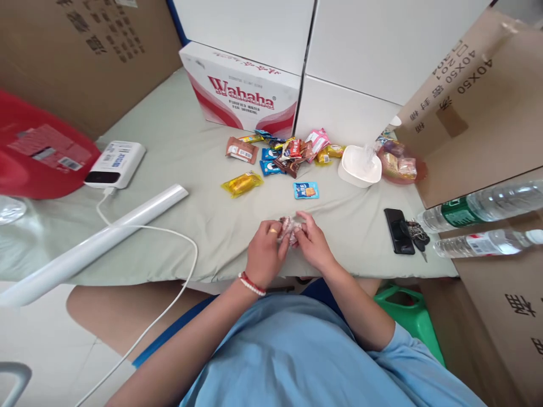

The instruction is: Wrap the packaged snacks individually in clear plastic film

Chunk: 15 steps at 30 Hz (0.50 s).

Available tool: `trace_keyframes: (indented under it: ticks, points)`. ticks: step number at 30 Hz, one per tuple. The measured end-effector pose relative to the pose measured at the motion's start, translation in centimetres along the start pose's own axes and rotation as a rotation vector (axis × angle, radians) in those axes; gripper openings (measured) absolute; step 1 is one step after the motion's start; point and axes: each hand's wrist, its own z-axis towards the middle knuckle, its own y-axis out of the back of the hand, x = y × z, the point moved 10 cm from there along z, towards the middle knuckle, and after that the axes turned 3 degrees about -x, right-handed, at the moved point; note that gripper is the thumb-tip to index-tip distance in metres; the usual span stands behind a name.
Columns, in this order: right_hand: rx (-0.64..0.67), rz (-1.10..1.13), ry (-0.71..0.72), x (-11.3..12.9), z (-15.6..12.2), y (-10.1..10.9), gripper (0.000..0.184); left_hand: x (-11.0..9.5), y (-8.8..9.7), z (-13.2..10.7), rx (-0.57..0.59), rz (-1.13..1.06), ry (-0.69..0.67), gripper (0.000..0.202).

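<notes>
1. Here, the left hand (265, 251) and right hand (313, 243) pinch one small wrapped snack (289, 229), each grip closed on its wrapper.
2. The snack is held well in front of the Wahaha box (241, 90), above the worktop's (190, 226) near edge.
3. Whether the wrapper is torn, I cannot tell.
4. The pile (288, 152) of other snacks lies sealed, close before the box.

Packet (290, 227) in grip: mostly hidden under fingers (306, 227), print unreadable. Right of grip, bottles (487, 206) cut by edge.
</notes>
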Motion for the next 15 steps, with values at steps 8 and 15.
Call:
trace_keyframes:
  ticks: [8,15]
  points:
    - [0.029,0.463,-0.301,-3.7,-4.1,2.6,0.054,-6.4,-3.0,-4.5,0.078,-0.004,-0.502,0.055]
    - [-0.017,0.538,-0.324,-5.1,-4.3,4.2,0.049,-7.1,-2.1,-3.9,0.142,-0.230,-0.541,0.060]
